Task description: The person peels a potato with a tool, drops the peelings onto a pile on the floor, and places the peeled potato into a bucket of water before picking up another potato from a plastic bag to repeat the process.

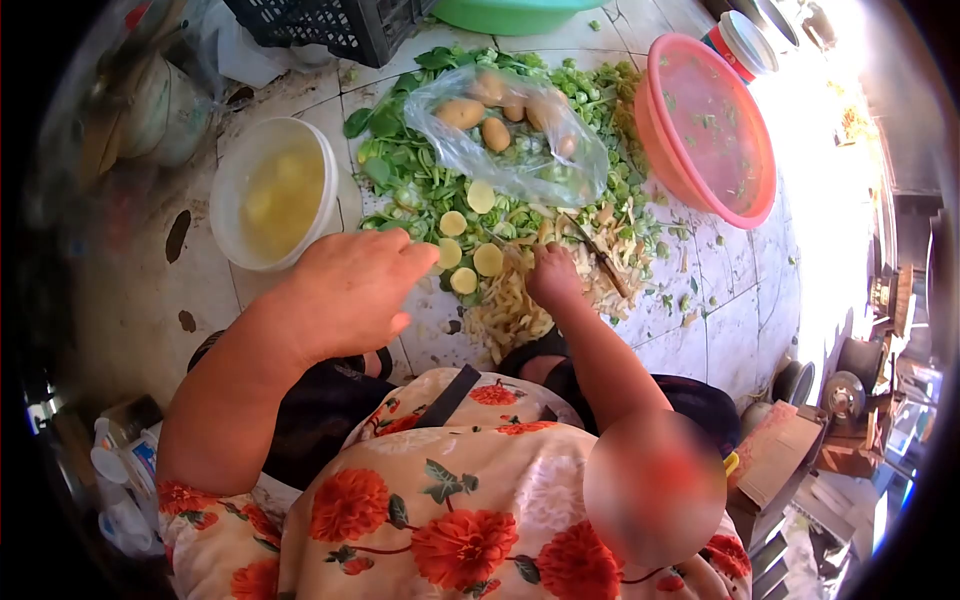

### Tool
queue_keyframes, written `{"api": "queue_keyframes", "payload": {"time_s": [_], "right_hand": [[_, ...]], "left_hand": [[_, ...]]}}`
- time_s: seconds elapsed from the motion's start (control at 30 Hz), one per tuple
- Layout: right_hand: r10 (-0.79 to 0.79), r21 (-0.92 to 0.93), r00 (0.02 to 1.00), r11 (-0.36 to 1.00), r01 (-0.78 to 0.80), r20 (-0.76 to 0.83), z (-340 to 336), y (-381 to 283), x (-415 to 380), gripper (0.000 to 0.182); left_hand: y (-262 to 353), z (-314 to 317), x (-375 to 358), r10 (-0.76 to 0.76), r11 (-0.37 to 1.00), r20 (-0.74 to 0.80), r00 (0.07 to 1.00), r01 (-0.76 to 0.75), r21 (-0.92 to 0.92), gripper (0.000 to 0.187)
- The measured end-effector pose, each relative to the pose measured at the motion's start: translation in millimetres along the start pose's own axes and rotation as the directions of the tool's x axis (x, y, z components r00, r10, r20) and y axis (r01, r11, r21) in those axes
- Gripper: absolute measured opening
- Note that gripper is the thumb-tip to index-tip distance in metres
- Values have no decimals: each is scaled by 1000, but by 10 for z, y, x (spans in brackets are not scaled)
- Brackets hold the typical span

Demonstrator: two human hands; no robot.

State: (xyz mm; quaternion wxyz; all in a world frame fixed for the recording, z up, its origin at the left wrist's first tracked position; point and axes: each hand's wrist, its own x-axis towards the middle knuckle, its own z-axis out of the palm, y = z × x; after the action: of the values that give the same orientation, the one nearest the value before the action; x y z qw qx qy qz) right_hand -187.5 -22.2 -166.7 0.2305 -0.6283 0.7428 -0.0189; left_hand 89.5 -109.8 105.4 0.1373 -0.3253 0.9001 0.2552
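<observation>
My left hand (365, 285) is palm down at centre left, thumb apart from its fingers, whose tips are beside pale round slices (450, 253). My right hand (554, 275) is closed above a pile of peelings (510, 310); what it holds is hidden, though a thin blade-like edge (492, 237) shows to its left. Several slices lie on and beside the greens (400, 190). A brown stick-like handle (605, 262) rests on the scraps right of my right hand. Above, a clear plastic bag (440, 135) with several brown potatoes (496, 134) lies on the greens.
A white bucket (328, 165) with yellowish contents stands left. On the right is a pink basin (655, 130), with a white tub (750, 42) behind it. A black crate (340, 25) and green basin (515, 15) are at the top, on the tiled floor (735, 320).
</observation>
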Motion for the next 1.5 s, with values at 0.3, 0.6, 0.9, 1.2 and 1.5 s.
{"api": "queue_keyframes", "payload": {"time_s": [0.3, 0.6, 0.9, 1.2, 1.5], "right_hand": [[-3, -167, 983, 985, 33, 182, 183, -183, 344, 26], [-105, 220, 988, 972, 78, 114, -324, -210, 756, 13], [-291, 8, 948, 956, 294, -129, -664, -720, 2219, 26], [-471, -238, 866, 833, 500, 168, -403, -1013, 2979, 40], [-275, -211, 944, 927, 310, 180, -768, -1127, 2674, 53]], "left_hand": [[-54, -64, 18, -93, 995, 41, 995, 95, -41, 57], [30, -83, 74, 24, 994, -2, 1000, -24, 105, 54], [-27, -115, 61, -15, 997, -68, 998, 20, 77, 46], [-75, -226, 90, -43, 996, -135, 990, 53, 70, 41], [-12, -262, 60, -150, 988, -124, 981, 151, 5, 37]]}}
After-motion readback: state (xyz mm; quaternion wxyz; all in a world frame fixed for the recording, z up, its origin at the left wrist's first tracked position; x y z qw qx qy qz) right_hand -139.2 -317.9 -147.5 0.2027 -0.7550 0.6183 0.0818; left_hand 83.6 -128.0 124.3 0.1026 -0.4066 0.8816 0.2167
